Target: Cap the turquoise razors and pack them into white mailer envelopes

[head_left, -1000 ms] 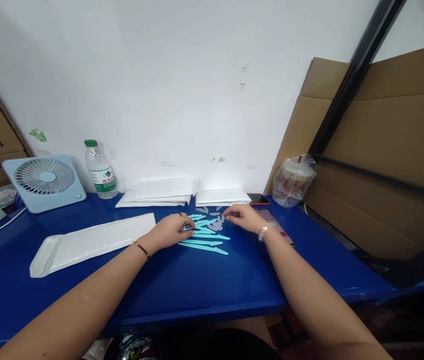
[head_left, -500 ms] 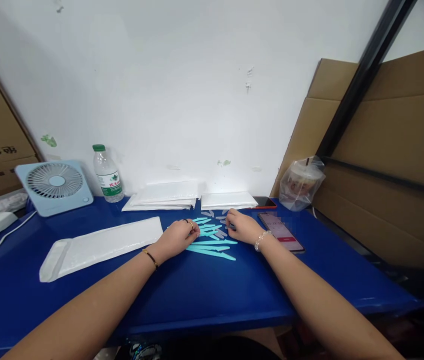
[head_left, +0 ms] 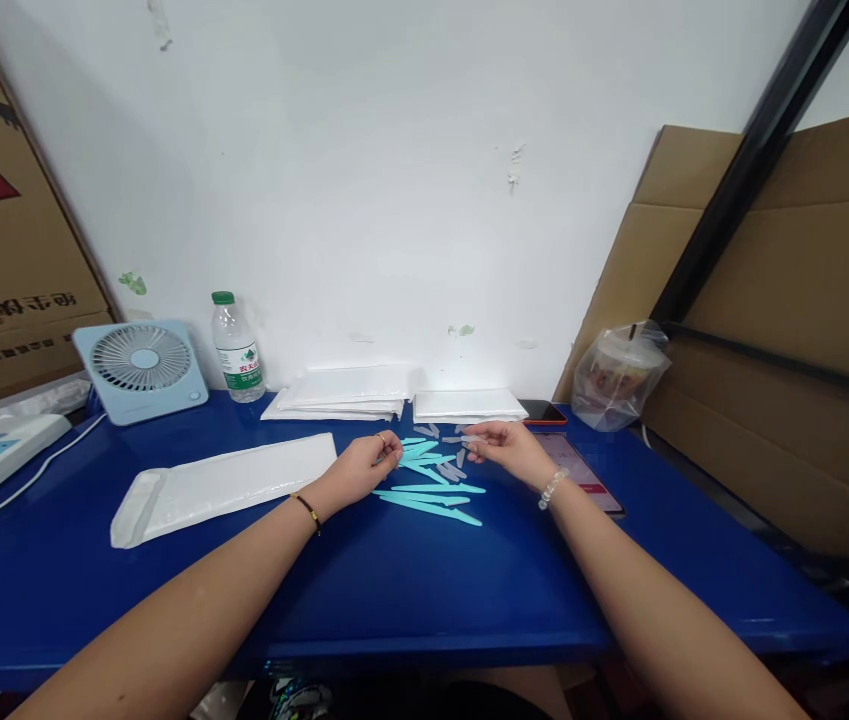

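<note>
Slim turquoise sticks shaped like eyebrow razors [head_left: 431, 508] lie fanned out on the blue table, several in a lower group and several in an upper one. Among and behind them are small translucent grey caps [head_left: 452, 471]. My left hand [head_left: 360, 470] is closed in a pinch at the left end of the upper group, with a turquoise eyebrow razor at its fingertips. To the right of the pile, my right hand [head_left: 510, 450] pinches what looks like a translucent grey cap between thumb and fingers. Its fingers partly hide that piece.
A long white padded envelope [head_left: 225, 485] lies left of my left hand. White packets [head_left: 341, 392] are stacked along the wall, beside a water bottle [head_left: 239, 350] and a blue fan [head_left: 143, 370]. At right are a phone [head_left: 581, 470], another phone [head_left: 544, 411] and a bagged drink cup [head_left: 619, 375].
My right hand has lifted slightly and opened its pinch a little, showing the grey piece. My left hand stays at the turquoise razors. The whole view has shifted slightly left.
</note>
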`<control>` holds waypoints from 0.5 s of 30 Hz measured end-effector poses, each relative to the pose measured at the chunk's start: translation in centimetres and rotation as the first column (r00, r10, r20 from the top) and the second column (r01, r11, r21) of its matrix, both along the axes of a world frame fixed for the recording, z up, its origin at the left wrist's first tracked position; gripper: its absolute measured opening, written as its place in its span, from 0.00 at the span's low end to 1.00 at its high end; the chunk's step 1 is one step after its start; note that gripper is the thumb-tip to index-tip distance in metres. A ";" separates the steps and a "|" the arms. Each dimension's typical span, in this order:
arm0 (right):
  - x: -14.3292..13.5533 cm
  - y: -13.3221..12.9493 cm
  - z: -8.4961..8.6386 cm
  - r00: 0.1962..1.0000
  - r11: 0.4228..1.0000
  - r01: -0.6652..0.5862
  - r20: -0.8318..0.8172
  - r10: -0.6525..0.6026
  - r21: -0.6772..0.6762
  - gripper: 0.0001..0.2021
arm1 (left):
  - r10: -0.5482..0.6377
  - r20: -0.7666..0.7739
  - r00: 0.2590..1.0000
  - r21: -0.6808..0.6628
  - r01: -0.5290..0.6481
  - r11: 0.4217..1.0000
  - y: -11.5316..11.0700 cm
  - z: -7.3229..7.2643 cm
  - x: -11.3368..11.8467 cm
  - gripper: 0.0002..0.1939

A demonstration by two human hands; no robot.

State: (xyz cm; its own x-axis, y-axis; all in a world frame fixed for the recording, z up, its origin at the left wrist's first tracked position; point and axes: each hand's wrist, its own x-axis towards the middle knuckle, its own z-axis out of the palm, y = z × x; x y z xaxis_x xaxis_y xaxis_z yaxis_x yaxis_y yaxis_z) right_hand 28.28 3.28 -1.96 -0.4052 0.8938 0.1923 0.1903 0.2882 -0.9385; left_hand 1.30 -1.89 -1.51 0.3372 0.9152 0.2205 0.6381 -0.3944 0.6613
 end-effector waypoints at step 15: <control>-2.4 -1.5 0.1 0.991 0.999 -0.024 -0.130 0.020 -0.033 0.15 | -0.041 -0.061 0.997 0.029 0.043 0.999 -0.1 0.0 0.2 0.15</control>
